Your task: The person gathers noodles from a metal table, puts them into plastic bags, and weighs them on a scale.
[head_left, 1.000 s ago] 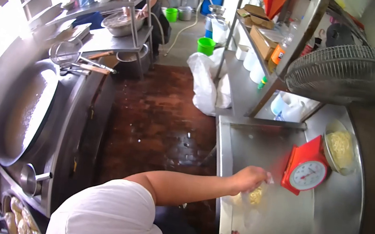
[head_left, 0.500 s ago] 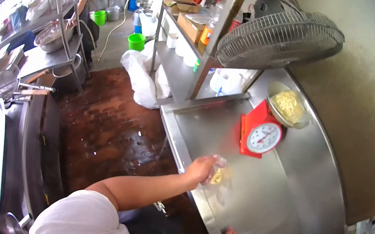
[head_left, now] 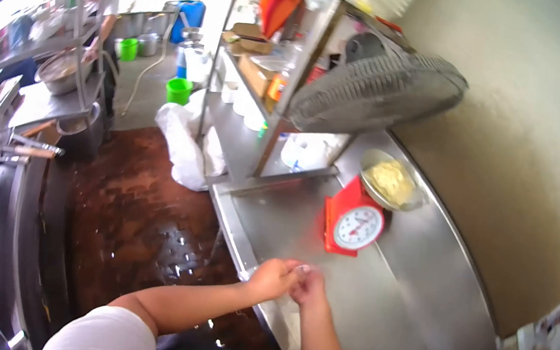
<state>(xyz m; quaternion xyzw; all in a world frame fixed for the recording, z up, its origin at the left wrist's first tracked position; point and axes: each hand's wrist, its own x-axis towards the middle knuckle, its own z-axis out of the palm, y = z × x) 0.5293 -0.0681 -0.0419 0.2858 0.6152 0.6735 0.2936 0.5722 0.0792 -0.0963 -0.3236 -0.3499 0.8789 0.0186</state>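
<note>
My left hand (head_left: 273, 280) and my right hand (head_left: 309, 286) meet above the front of the steel counter (head_left: 388, 322), fingers pinched together. Between the fingertips shows a small bit of clear plastic bag (head_left: 302, 268); the rest of the bag and the noodles in it are hidden by my hands. Beyond them stands a red dial scale (head_left: 345, 214) with a white face. On top of it a metal pan (head_left: 412, 199) carries a heap of pale yellow noodles (head_left: 390, 180).
A large fan (head_left: 386, 93) juts out above the counter, beside a steel shelf (head_left: 229, 124) with boxes and bottles. White plastic sacks (head_left: 179, 145) lie below. Left are a rack with a bowl (head_left: 60, 73), a person (head_left: 104, 18) and wet red floor (head_left: 145, 205).
My right hand has risen from the counter's near edge to meet my left. The noodle bag hanging from my left hand is now mostly out of sight. The view has shifted.
</note>
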